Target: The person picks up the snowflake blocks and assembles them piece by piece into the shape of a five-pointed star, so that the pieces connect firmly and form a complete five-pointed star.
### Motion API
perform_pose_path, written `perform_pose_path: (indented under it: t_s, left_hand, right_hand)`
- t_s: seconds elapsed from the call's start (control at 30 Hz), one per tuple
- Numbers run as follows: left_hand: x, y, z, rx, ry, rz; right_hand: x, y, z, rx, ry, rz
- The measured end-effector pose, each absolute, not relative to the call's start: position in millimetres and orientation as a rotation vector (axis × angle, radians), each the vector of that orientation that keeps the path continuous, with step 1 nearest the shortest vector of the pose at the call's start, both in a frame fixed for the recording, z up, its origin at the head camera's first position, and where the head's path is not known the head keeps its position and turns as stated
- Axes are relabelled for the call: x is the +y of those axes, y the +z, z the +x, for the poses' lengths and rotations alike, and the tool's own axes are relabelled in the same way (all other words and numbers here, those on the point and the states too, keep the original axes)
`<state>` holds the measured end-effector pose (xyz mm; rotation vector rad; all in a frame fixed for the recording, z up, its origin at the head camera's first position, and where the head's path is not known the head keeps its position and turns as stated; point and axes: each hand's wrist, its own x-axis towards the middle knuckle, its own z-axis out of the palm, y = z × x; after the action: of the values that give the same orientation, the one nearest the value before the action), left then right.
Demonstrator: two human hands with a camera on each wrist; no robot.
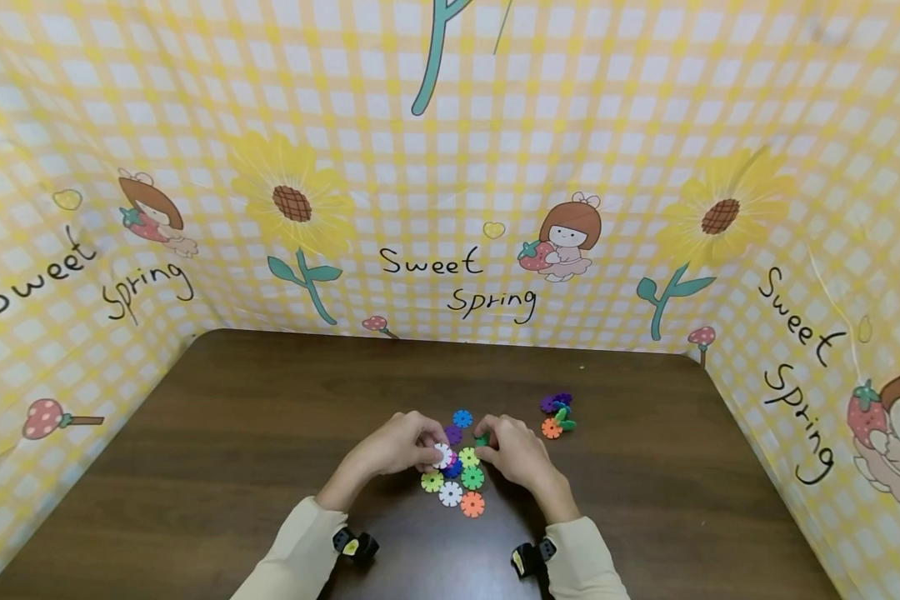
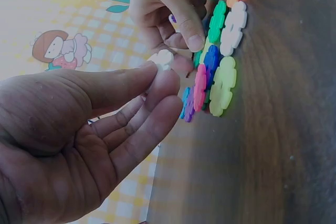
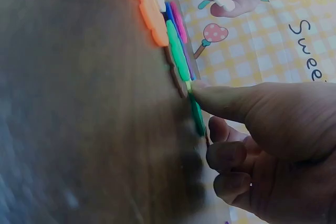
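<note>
Thumb and index finger of my left hand pinch a white notched plastic disc, held up above the table. My right hand has its fingers curled at a dark green notched disc, its thumb at the edge where a yellow-green disc meets it. Between the hands lies a cluster of flat discs: a blue one, a pink one, a green one, another white one, an orange one, and another yellow-green one.
Past the fingers lie a purple disc and a light blue disc. To the right is a small pile of discs in purple, green and orange. The brown wooden table is enclosed by a yellow checked cloth.
</note>
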<state>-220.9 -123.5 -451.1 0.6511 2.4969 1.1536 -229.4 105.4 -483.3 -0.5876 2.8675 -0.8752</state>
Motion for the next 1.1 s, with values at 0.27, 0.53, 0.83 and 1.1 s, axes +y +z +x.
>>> perform_pose_path:
  t_s: [0.27,0.53,0.83,1.1]
  left_hand:
    - [-122,-448,-219,2.436,1.216,0.64]
    - [-120,-447,-217,2.432,1.194,0.629]
    - [-120,-448,-217,2.435,1.187,0.638]
    - [-119,-447,-215,2.408,1.211,0.632]
  right_hand:
    - [115,-480,-230,2.824,-0.943,-0.587]
    - [121,-478,-231,2.773,-0.945,-0.535]
    - [134,-468,-227,2.694,-0.872,-0.54]
    - [134,-465,-228,2.642,-0.906,-0.633]
